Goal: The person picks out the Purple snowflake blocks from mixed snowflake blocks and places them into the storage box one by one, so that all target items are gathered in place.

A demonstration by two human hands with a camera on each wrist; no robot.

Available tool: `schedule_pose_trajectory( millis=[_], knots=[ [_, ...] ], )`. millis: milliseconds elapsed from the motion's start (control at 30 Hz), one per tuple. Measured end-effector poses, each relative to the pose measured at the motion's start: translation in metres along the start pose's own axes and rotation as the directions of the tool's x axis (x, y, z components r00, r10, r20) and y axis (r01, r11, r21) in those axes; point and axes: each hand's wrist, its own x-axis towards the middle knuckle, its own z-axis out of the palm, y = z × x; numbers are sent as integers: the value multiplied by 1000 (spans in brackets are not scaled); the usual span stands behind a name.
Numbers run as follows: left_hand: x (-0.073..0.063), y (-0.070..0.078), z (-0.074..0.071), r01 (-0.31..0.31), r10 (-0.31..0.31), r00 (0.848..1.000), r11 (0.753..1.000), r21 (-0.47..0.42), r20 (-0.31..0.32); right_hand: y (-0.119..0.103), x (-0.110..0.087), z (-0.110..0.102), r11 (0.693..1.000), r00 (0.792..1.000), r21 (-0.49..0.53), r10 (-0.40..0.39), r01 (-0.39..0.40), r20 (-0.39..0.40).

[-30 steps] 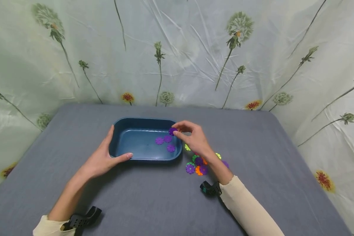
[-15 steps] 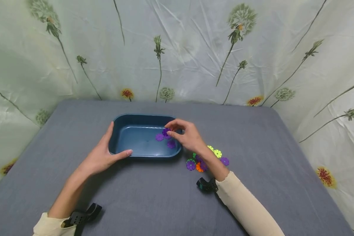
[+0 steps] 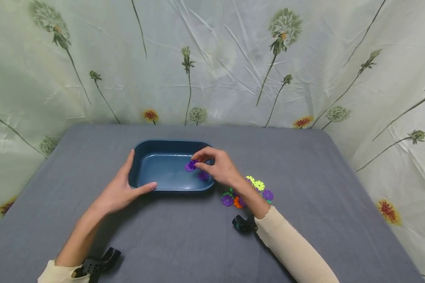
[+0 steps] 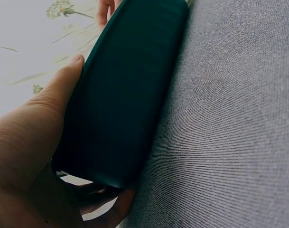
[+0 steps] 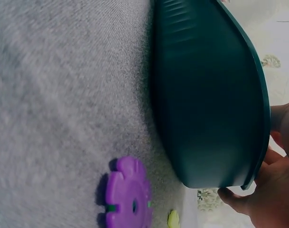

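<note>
A blue plastic tray (image 3: 159, 173) rests on the grey cloth. My left hand (image 3: 122, 188) grips its left end, thumb along the near rim; the left wrist view has the thumb on the rim and fingers round the end of the tray (image 4: 120, 99). My right hand (image 3: 221, 167) reaches over the tray's right end and pinches a dark purple notched disc (image 3: 193, 164) between thumb and fingers, above the floor of the tray. Lighter purple discs lie below it, one purple disc (image 3: 203, 175) partly in the hand's shadow. The right wrist view hides the pinched disc behind the tray wall.
Right of the tray, several loose notched discs lie in a pile: a yellow-green disc (image 3: 259, 185), an orange disc (image 3: 239, 202), a purple disc (image 3: 228, 199) and others partly under the right forearm. A flowered curtain (image 3: 219, 78) hangs behind the table.
My right hand has moved left and inward over the tray with the pinched purple disc, from the right rim to above the discs inside. My left hand keeps its grip.
</note>
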Motion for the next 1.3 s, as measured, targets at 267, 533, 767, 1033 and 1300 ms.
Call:
schedule_pose_trajectory(
  millis=[267,533,767,1033,1300],
  knots=[
    [-3,0,0,-2,2,1000,1000,-1,3,-1,-2,6,999,1000,-39,11,-10,12],
    [-5,0,3,17,-17,1000,1000,9,7,-4,-4,14,995,998,-77,58,-57,14],
    [-5,-3,8,34,-35,999,999,10,10,-3,-4,18,985,996,-155,76,-70,35],
    [-2,0,4,19,-19,1000,1000,8,-2,-7,-1,18,976,997,-215,59,-48,44],
    [-1,3,3,35,-35,999,999,22,-7,-9,2,18,962,996,-267,70,-54,50]
  ],
)
